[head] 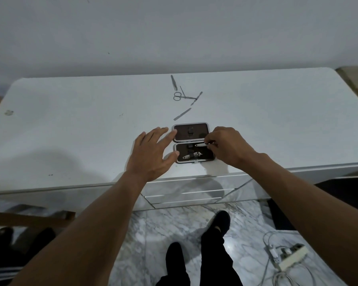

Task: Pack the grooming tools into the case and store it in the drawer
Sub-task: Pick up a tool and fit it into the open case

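Note:
The small grooming case (205,129) lies open on the white dresser top (70,131), with two dark halves in metal frames. A nail clipper (192,155) sits strapped in the near half. My right hand (225,147) pinches a slim metal tool (201,144) at the near half's upper right edge. Fingers spread, my left hand (151,153) touches the case's left side. Beyond the case lie loose tools: a file (182,114), small scissors (179,96), tweezers (174,82) and a thin pusher (196,98).
The dresser's drawer fronts (186,195) below the top are shut and mirrored. A power strip with cables (291,256) lies on the marble floor at the right. A wooden piece (29,218) stands at the lower left. My legs are in front of the drawers.

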`<state>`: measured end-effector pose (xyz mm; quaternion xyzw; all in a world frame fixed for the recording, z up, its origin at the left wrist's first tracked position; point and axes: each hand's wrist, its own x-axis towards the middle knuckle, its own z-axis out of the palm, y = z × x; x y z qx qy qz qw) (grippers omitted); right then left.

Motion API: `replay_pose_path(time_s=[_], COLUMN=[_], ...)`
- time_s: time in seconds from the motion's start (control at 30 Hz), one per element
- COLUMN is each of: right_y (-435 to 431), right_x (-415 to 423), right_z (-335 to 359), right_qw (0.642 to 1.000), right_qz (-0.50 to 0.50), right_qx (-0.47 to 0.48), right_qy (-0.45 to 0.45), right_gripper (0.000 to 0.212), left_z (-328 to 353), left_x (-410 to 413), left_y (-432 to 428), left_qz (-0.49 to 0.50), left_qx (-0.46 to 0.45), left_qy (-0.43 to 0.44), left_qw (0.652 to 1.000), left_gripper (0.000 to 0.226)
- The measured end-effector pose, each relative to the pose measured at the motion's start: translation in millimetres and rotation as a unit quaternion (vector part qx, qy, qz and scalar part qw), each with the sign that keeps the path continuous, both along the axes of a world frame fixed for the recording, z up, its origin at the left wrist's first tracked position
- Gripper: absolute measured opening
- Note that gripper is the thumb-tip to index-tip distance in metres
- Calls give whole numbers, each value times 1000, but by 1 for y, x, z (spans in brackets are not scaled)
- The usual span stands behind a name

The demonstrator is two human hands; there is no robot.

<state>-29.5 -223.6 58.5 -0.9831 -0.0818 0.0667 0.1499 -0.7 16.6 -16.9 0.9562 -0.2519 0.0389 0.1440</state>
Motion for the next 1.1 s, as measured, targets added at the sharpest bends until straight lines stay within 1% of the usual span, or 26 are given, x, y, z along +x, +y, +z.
replay_pose_path(time_s=[0.53,0.83,1.0,1.1], right_y=[25,26,22,23], right_x=[9,10,18,32], right_z=[-7,-4,8,15], right_qw=[999,998,999,999], right_qz=[34,45,8,4], right_qx=[35,33,30,20], right_qy=[-11,-8,-34,-35], right_gripper=[19,17,20,22], left_z=[1,3,7,8], left_x=[0,0,-1,-1], left_y=[0,0,-1,-2], left_qz=[3,2,7,9], left_qx=[-14,-14,-26,-33], left_qy=[10,20,23,31], left_qw=[1000,1000,999,999], left_gripper=[63,65,63,61])
